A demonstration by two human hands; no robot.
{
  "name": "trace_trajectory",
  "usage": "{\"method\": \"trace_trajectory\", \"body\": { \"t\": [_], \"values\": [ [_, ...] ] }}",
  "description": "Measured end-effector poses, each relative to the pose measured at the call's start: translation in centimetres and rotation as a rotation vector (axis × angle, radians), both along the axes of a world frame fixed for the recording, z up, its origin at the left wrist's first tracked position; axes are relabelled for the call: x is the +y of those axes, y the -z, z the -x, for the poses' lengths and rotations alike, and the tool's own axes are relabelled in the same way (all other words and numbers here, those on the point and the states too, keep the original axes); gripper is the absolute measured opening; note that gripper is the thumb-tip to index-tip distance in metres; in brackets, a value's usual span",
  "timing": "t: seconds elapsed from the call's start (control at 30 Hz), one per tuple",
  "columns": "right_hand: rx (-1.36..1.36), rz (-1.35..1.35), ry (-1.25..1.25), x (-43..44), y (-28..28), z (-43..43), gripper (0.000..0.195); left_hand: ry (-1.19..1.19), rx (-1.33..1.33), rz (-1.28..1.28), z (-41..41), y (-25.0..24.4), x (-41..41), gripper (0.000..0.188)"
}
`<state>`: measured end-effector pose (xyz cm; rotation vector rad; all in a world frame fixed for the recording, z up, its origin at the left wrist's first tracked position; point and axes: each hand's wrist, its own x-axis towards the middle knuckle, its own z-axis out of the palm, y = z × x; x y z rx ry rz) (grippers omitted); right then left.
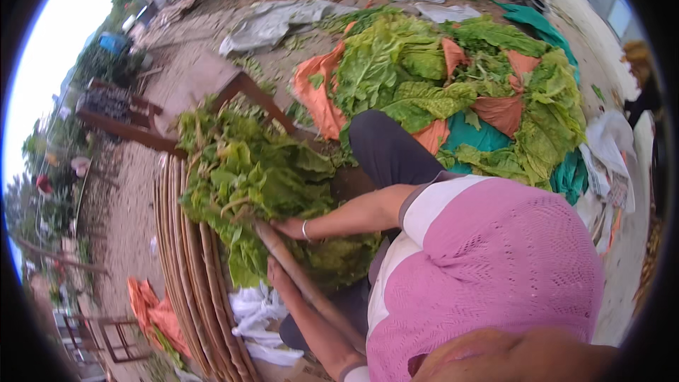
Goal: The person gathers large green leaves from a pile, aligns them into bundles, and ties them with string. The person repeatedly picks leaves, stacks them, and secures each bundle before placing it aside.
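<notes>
A wooden pole (297, 268) slants in front of my body, its far end among a thick bundle of broad green leaves (265, 164) that look like tobacco. Stalk ends stick out along the bundle's left side. My right hand (288, 227), with a bangle at the wrist, is beside the pole's far end against the leaves; its fingers are partly hidden. Below the pole, my left hand (277, 273) has bent fingers at the lower leaves. What it may be gripping is too small to make out. The pole passes over my left forearm's side.
Long poles (185, 260) lie side by side at left, near a wooden chair-like frame (233, 82). A large leaf heap (403, 58) rests on orange cloth (318, 90) and green sheeting (472, 132). White plastic (260, 318) and more orange cloth (154, 310) lie lower left.
</notes>
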<state>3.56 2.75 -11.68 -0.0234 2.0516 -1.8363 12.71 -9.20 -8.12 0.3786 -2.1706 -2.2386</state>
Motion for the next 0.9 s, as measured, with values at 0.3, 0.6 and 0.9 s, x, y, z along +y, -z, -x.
{"method": "trace_trajectory", "body": {
  "t": [0.3, 0.6, 0.9],
  "values": [
    [-0.084, 0.042, -0.358, -2.1, -4.0, 1.6, 0.079, 0.047, -0.030, 0.240, 5.6, -1.1, 1.8, 0.034],
    [0.203, -0.216, -0.344, 6.2, -6.5, 0.4, 0.066, 0.102, -0.008, 0.210, 7.1, -1.5, 1.9, 0.040],
    [0.709, -0.863, -0.299, 14.6, -4.6, -1.7, 0.034, -0.059, -0.049, 0.201, 2.1, -1.7, -5.5, 0.047]
  ]
}}
